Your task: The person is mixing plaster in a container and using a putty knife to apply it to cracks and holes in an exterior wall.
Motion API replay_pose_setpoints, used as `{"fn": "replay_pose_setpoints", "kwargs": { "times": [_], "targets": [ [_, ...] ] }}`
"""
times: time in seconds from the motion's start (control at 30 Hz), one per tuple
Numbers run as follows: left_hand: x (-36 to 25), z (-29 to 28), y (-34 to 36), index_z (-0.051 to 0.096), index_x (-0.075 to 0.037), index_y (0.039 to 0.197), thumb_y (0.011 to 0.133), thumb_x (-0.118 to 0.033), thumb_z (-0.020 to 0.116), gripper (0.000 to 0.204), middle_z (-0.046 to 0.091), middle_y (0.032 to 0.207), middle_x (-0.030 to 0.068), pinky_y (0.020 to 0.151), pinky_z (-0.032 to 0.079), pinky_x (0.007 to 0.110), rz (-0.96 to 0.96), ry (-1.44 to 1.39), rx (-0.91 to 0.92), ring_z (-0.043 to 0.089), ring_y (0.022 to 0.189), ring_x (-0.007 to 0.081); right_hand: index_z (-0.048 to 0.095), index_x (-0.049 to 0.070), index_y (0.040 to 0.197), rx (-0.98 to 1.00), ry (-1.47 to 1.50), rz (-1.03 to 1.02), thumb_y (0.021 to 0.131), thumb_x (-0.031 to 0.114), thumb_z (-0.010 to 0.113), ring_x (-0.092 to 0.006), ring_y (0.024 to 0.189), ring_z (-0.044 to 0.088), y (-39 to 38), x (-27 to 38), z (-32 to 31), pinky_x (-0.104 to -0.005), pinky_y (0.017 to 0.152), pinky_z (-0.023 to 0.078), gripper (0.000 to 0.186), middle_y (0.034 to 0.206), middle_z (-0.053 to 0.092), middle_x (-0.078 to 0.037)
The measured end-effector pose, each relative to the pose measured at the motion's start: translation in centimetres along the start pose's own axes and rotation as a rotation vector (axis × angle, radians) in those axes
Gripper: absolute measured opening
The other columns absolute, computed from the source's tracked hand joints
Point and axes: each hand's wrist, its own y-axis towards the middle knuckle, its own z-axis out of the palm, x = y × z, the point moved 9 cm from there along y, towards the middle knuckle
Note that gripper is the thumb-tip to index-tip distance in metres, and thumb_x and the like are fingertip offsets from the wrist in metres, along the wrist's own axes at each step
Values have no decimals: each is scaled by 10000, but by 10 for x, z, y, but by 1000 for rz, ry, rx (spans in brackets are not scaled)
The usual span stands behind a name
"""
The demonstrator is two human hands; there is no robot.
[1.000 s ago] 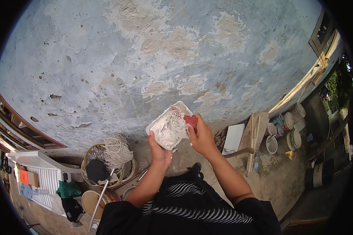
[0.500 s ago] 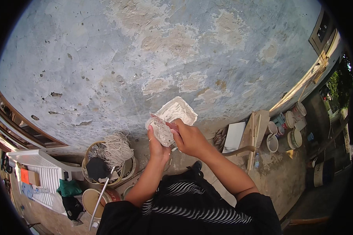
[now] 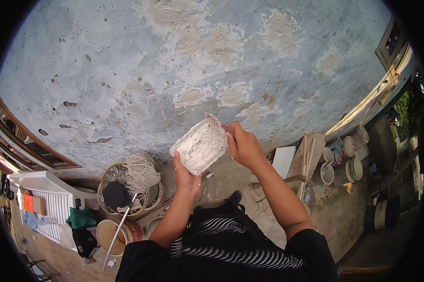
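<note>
My left hand (image 3: 186, 176) grips a white plastic tub (image 3: 192, 149) smeared with white paste, with my thumb along its left side. My right hand (image 3: 245, 145) is closed on the handle of a reddish putty knife (image 3: 228, 128) at the tub's upper right edge. Paste coats the knife's blade, much of which is hard to tell apart from the tub's contents. Both hands are held out before a weathered pale blue wall (image 3: 127, 56) with patches of beige filler.
A bucket (image 3: 109, 171) with rope and rubble, a metal pole (image 3: 120, 225) and a white slatted panel (image 3: 45, 188) lie at lower left. Planks and boards (image 3: 310, 145) lean on the wall at right, beside several paint pails (image 3: 352, 169). Wooden-framed windows (image 3: 33, 150) edge the wall.
The putty knife has swept left across the tub half a second ago and is now back at its upper right edge. My right hand has moved up and right; the tub sits slightly higher, farther left.
</note>
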Motion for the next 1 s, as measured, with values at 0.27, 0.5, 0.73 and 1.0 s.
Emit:
{"fn": "replay_pose_setpoints", "kwargs": {
  "times": [0.27,0.5,0.73,1.0],
  "targets": [
    [-8,7,4,390,-133,1472,1010,-559,317,633,500,1446,87,1024,466,500,66,81,3,524,1299,289,470,14,1118,-84,143,53,923,102,588,-478,816,635,-9,11,10,-500,649,493,244,837,650,-264],
    [-4,4,2,393,-79,1460,1032,-526,291,627,512,1430,106,1073,432,458,28,41,-55,521,1299,289,468,27,1107,72,218,48,926,107,594,-482,801,628,-25,27,28,-509,640,489,235,825,645,-256],
    [0,6,-8,385,-77,1464,1036,-520,285,624,490,1452,109,1080,426,455,0,35,10,512,1309,290,487,20,1112,-149,90,128,933,87,577,-446,766,654,-11,-23,-23,-464,636,501,212,810,655,-227],
    [22,21,-9,400,-95,1459,1035,-534,296,619,509,1434,93,1086,420,451,-56,75,86,512,1306,282,493,24,1116,-210,213,41,930,105,591,-451,783,657,-20,12,1,-459,640,504,226,833,659,-240]
  ]
}}
